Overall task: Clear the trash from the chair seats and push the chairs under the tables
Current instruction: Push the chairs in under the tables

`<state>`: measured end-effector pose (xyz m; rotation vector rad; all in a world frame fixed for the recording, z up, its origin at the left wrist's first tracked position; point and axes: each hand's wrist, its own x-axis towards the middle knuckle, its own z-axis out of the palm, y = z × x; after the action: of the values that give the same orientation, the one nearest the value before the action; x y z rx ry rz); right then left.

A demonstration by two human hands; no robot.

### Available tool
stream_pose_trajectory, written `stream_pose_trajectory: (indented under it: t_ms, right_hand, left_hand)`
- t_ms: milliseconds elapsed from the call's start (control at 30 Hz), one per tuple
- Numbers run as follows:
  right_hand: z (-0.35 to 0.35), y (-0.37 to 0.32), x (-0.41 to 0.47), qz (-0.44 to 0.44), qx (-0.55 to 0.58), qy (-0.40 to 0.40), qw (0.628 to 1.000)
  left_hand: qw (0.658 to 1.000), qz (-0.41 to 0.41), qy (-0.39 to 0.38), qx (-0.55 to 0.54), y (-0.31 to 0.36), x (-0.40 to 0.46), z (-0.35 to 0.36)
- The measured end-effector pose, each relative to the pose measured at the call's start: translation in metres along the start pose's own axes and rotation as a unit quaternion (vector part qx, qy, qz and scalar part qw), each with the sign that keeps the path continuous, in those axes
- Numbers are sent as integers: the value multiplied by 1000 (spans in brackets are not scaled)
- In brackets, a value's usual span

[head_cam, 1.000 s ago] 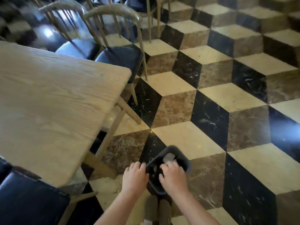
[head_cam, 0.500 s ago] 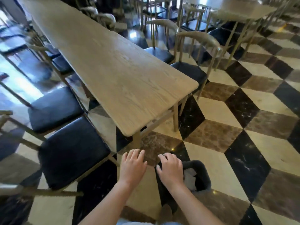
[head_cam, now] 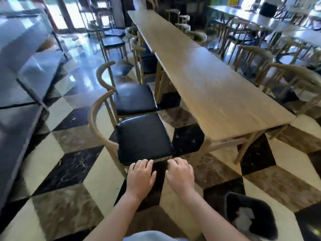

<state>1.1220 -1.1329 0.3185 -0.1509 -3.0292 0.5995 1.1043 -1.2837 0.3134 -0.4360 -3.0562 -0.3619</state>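
Empty hands by the near chair at the long worktop

The long wooden worktop (head_cam: 213, 87) runs away from view; left of its near end stands the near chair (head_cam: 144, 139), pulled out, its black seat bare, a second chair (head_cam: 134, 99) just behind. Right of the chair sits the dark bin (head_cam: 251, 214) with paper. The left hand (head_cam: 140, 176) and right hand (head_cam: 180, 174) hover just before the seat's front edge, each grip loose, holding nothing.

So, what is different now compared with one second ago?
Both hands have let go of the trash bin, which now stands on the floor at the right. The left hand and right hand have moved, empty, toward the nearest chair. The paper is still in the bin.
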Motion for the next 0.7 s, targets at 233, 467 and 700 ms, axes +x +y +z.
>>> stream_pose_trajectory:
  t_ms: [233,467,700]
  right_hand:
    - [48,-166,2,-114,36,-33,992]
    - [86,-279,44,-191,30,-60,979]
    - [152,-374,121,-234,52,-66,969]
  left_hand:
    - [993,-116,1,28,-157,-70,-56]
    - [983,-180,3,47,-266,-78,-80]
    - [974,-219,-2,57,-375,-25,-95]
